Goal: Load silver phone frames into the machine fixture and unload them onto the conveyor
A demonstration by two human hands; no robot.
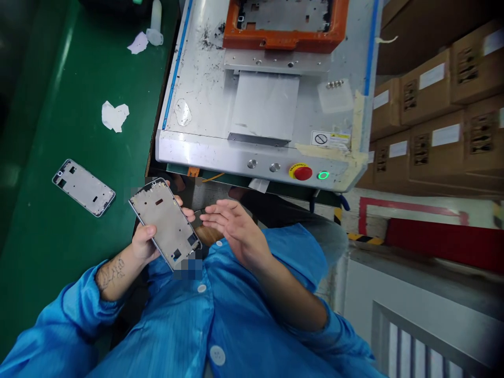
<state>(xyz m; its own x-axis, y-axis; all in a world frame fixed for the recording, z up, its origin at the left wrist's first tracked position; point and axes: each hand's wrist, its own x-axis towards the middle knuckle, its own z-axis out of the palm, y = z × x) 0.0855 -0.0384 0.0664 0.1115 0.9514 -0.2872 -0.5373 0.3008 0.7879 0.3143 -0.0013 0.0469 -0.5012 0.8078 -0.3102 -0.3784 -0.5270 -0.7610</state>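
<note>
A grey metal phone frame with small cut-outs lies across my left hand. My left thumb presses on its face, and the fingers curl round the far edge. Just right of it, my right hand hovers with fingers stretched out and apart, holding nothing. A second phone frame rests flat on the green tabletop to the left. Ahead, another metal phone plate sits inside an orange fixture on the machine.
The machine bed has a red emergency button and a lit green button on its front edge. Torn white paper and a white plunger-like piece lie on the green tabletop. Cardboard boxes stand stacked at right.
</note>
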